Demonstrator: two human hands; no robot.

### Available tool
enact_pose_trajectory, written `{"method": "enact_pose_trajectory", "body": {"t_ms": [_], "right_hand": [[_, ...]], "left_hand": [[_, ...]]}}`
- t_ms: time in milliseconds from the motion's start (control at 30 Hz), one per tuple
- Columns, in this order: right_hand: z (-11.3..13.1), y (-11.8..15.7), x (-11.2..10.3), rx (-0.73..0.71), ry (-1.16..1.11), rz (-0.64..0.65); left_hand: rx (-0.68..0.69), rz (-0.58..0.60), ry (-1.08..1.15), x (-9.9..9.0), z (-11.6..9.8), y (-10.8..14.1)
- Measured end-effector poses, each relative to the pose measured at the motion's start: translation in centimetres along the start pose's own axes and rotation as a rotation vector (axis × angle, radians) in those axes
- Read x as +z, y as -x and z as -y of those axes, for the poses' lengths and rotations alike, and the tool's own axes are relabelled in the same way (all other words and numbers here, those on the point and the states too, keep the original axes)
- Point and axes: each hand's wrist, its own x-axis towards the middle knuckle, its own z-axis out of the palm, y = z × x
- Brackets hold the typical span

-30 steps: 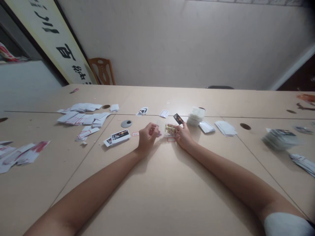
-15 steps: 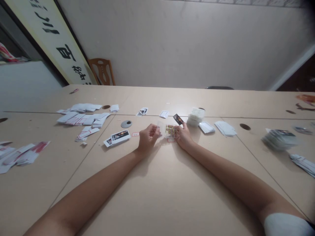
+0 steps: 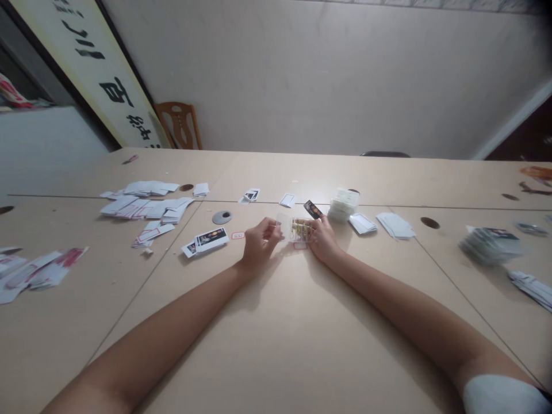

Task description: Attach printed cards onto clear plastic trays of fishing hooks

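In the middle of the table, a small clear plastic box (image 3: 301, 229) holds gold-coloured pieces too small to name. Its clear lid (image 3: 283, 224) is swung up on the left. My left hand (image 3: 260, 240) pinches the lid's edge. On the other side, my right hand (image 3: 323, 237) grips the box at its right end. A dark printed card (image 3: 313, 209) sticks up from between the fingers of that same hand. Just below the box lies a red-outlined label (image 3: 299, 246); another red-outlined label (image 3: 238, 236) is left of my left hand.
Dark printed cards (image 3: 211, 238) lie at the left, with piles of white paper slips (image 3: 146, 208) beyond. A stack of clear boxes (image 3: 344, 204) stands behind my right hand, near white cards (image 3: 394, 225). More stacked boxes (image 3: 490, 245) are at the far right.
The two hands stay nearly in place. The lid appears slightly more upright and spread in view; the box and card have barely shifted.
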Motion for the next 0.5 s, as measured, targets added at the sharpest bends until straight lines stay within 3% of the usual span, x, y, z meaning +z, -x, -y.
{"method": "enact_pose_trajectory", "body": {"t_ms": [500], "right_hand": [[-0.16,-0.33,-0.09,-0.039,0.058,-0.104]], "left_hand": [[0.064,0.025,-0.060,-0.14,0.28,0.31]]}}
